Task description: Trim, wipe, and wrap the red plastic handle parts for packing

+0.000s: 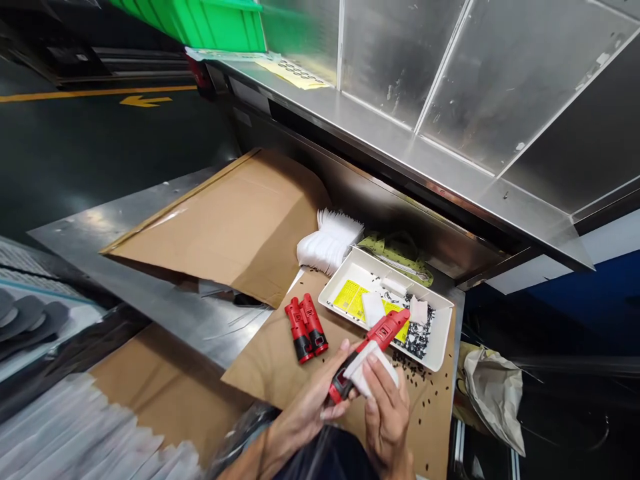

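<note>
My left hand (310, 407) grips a red and black tool body (383, 331) from below, fingers curled round its lower end. My right hand (387, 410) presses a small white pad (365, 372) against the side of that red tool body, fingers closed on it. Two more red and black tool bodies (306, 329) lie side by side on the brown cardboard sheet (273, 363) just left of my hands. Behind my hands a white tray (443, 333) holds yellow labels, white pads and several small black pieces.
A stack of white pads (327, 243) lies behind the tray. A large folded cardboard sheet (225, 223) covers the steel bench (150, 287). A steel shelf (425, 160) overhangs the bench, with a green bin (200, 23) on it. Crumpled paper (493, 393) hangs at right.
</note>
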Available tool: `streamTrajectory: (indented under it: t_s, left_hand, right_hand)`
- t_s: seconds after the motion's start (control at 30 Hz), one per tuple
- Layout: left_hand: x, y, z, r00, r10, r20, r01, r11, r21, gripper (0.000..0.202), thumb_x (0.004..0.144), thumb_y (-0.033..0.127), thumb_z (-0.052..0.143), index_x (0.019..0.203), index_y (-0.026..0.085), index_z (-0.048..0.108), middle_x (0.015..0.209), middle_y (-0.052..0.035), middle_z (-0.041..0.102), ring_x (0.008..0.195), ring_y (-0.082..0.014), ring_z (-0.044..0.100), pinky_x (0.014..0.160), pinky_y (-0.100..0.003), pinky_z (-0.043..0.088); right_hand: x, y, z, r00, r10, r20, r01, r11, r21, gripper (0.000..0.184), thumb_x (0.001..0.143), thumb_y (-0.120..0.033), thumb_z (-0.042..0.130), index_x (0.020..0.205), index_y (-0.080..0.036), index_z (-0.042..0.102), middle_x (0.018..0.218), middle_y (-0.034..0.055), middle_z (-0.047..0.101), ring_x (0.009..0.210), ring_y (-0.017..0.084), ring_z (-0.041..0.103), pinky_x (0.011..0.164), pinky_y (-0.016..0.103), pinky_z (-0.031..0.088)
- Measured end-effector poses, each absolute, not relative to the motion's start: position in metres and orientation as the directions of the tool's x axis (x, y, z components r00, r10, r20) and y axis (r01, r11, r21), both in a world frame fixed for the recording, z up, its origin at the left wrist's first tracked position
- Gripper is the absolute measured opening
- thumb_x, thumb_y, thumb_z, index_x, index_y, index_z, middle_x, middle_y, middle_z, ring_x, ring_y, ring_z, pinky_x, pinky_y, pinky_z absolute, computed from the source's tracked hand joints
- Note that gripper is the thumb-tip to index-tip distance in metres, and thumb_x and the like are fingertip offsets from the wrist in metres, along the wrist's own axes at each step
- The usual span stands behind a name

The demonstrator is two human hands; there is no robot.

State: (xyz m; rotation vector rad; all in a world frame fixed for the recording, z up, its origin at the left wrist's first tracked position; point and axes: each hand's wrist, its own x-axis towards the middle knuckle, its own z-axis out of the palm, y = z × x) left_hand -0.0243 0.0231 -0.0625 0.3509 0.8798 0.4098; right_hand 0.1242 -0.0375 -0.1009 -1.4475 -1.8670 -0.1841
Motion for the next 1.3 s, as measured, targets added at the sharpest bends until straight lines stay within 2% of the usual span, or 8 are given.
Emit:
streamTrajectory:
  t_s: [0.17, 0.27, 0.37, 0.57, 0.7, 0.97, 1.1, 1.3]
  left_hand:
    - [-0.028, 0.025, -0.062, 0.688, 0.442, -0.575, -0.275, 0.893, 0.357, 0.049, 0.088, 0.062, 0.054, 0.108, 0.018, 0.055, 0.054, 0.0056, 0.053, 0.031, 0.0006, 0.024, 0.033, -0.011, 0.006]
    - [-0.031, 0.026, -0.065, 0.708, 0.417, -0.57, -0.256, 0.904, 0.343, 0.047, 0.085, 0.064, 0.058, 0.092, 0.017, 0.053, 0.053, 0.0055, 0.052, 0.03, 0.001, 0.024, 0.032, -0.012, 0.004]
    - [-0.034, 0.027, -0.063, 0.724, 0.405, -0.558, -0.236, 0.906, 0.351, 0.048, 0.087, 0.064, 0.055, 0.098, 0.017, 0.054, 0.053, 0.0055, 0.052, 0.03, 0.0008, 0.023, 0.032, -0.012, 0.003]
    - [-0.039, 0.03, -0.056, 0.738, 0.399, -0.545, -0.242, 0.909, 0.339, 0.048, 0.09, 0.062, 0.051, 0.082, 0.015, 0.055, 0.051, 0.0057, 0.048, 0.029, 0.0022, 0.022, 0.031, -0.011, 0.006]
    - [-0.036, 0.029, -0.059, 0.777, 0.349, -0.524, -0.206, 0.927, 0.314, 0.045, 0.09, 0.062, 0.049, 0.095, 0.018, 0.054, 0.05, 0.0067, 0.049, 0.029, 0.0007, 0.02, 0.031, -0.012, 0.004]
    - [-0.03, 0.02, -0.05, 0.676, 0.42, -0.606, -0.14, 0.88, 0.453, 0.066, 0.079, 0.07, 0.059, 0.12, 0.019, 0.047, 0.051, 0.0067, 0.051, 0.032, -0.0011, 0.022, 0.034, -0.012, 0.005]
    - [-0.032, 0.018, -0.048, 0.656, 0.43, -0.62, -0.11, 0.868, 0.485, 0.083, 0.071, 0.075, 0.064, 0.129, 0.018, 0.044, 0.052, 0.007, 0.051, 0.033, -0.0006, 0.022, 0.034, -0.013, 0.007]
    - [-0.036, 0.019, -0.05, 0.632, 0.45, -0.631, -0.101, 0.855, 0.508, 0.074, 0.084, 0.068, 0.053, 0.136, 0.017, 0.041, 0.052, 0.0063, 0.05, 0.034, -0.0013, 0.022, 0.035, -0.014, 0.004]
  right_hand:
    - [0.125, -0.036, -0.105, 0.117, 0.75, 0.651, 0.905, 0.189, -0.382, 0.047, 0.1, -0.016, 0.033, 0.145, -0.023, 0.044, 0.122, 0.0095, 0.07, 0.113, 0.024, 0.067, 0.1, 0.047, 0.045]
    - [0.13, -0.037, -0.102, 0.022, 0.767, 0.641, 0.896, 0.269, -0.352, 0.044, 0.1, -0.017, 0.033, 0.14, -0.025, 0.051, 0.119, 0.0079, 0.072, 0.109, 0.023, 0.069, 0.098, 0.044, 0.047]
    - [0.139, -0.036, -0.099, 0.047, 0.756, 0.653, 0.906, 0.244, -0.347, 0.042, 0.1, -0.018, 0.034, 0.135, -0.023, 0.055, 0.117, 0.0089, 0.072, 0.108, 0.024, 0.069, 0.097, 0.046, 0.048]
    - [0.141, -0.037, -0.097, 0.0, 0.74, 0.673, 0.894, 0.302, -0.331, 0.044, 0.099, -0.017, 0.036, 0.141, -0.025, 0.05, 0.118, 0.0071, 0.072, 0.107, 0.022, 0.069, 0.099, 0.044, 0.046]
    - [0.142, -0.033, -0.091, 0.149, 0.7, 0.698, 0.916, 0.169, -0.365, 0.047, 0.101, -0.018, 0.034, 0.146, -0.023, 0.043, 0.122, 0.011, 0.069, 0.112, 0.026, 0.067, 0.103, 0.051, 0.041]
    - [0.142, -0.026, -0.082, 0.12, 0.72, 0.684, 0.937, 0.146, -0.318, 0.049, 0.101, -0.015, 0.038, 0.149, -0.025, 0.039, 0.128, 0.0095, 0.066, 0.117, 0.025, 0.064, 0.104, 0.049, 0.04]
    - [0.149, -0.024, -0.082, -0.003, 0.774, 0.634, 0.93, 0.235, -0.283, 0.051, 0.1, -0.013, 0.037, 0.15, -0.025, 0.037, 0.132, 0.0085, 0.064, 0.121, 0.024, 0.062, 0.098, 0.043, 0.046]
    - [0.163, -0.024, -0.087, 0.006, 0.802, 0.598, 0.926, 0.222, -0.307, 0.056, 0.099, -0.009, 0.04, 0.151, -0.027, 0.034, 0.143, 0.0094, 0.055, 0.132, 0.026, 0.052, 0.096, 0.041, 0.047]
